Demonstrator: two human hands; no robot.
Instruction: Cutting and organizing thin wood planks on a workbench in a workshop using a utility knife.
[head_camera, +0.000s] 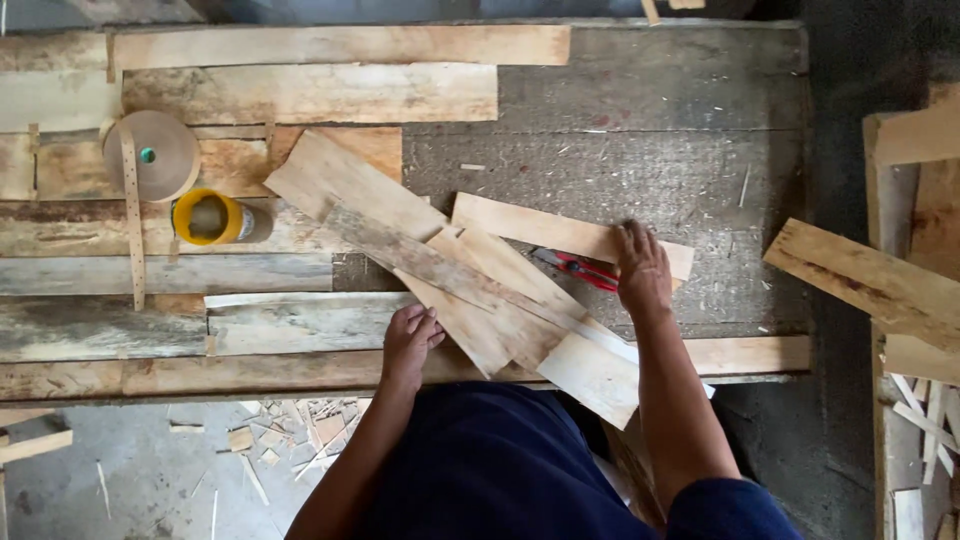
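Resting on wood: my right hand lies flat, fingers spread loosely, palm down on the upper veneer strip of the pile; its grip closes on nothing.
Left grip: my left hand sits curled at the near edge of the pile, fingertips touching the long grey strip; fingers half bent, not pinching anything that I can see.
Tool beside the right grip: a red-handled cutter lies just left of my right hand, partly tucked under it, handles pointing toward the pile's middle.
Long axis: the grey strip runs diagonally, from far left down to near right, so it crosses between my two hands.
Nearer hand: the left is at the strip's middle; the right is nearer its lower end and the cutter.
Pile: several pale strips fan out overlapping on the desk, the lowest overhanging its near edge.
Farther out: a brown paper tape roll and a yellow-rimmed tin stand well apart at my left.
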